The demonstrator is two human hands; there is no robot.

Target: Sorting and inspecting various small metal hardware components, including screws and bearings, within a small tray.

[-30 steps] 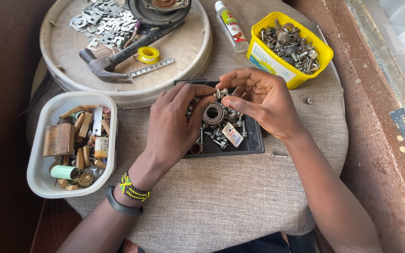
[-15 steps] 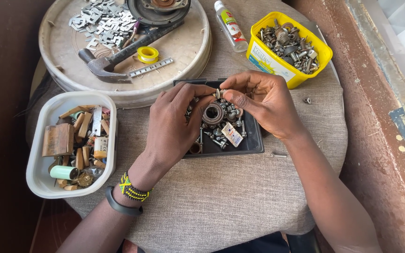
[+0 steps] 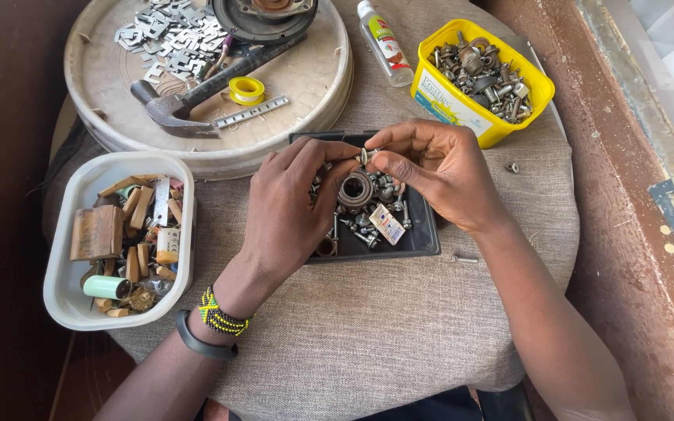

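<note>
Both hands meet over one black tray [image 3: 423,242] of screws: the left hand [image 3: 290,206] and right hand [image 3: 438,171] have fingertips pinched together on one small screw [image 3: 365,156], other fingers loosely curled. One rusty bearing [image 3: 356,189] and one small white label lie in the tray. One yellow tub [image 3: 450,101] with a pale label stands behind, one white tub [image 3: 72,234] left, one hammer [image 3: 189,97] and one bottle [image 3: 384,43] beyond.

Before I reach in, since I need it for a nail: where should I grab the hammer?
Take the hammer by its dark handle, about mid-length, coming from above. It lies flat and slanted on the round tray, head at lower left, and the handle's far end runs under the metal disc, so the middle stretch looks like the freest part.
</note>
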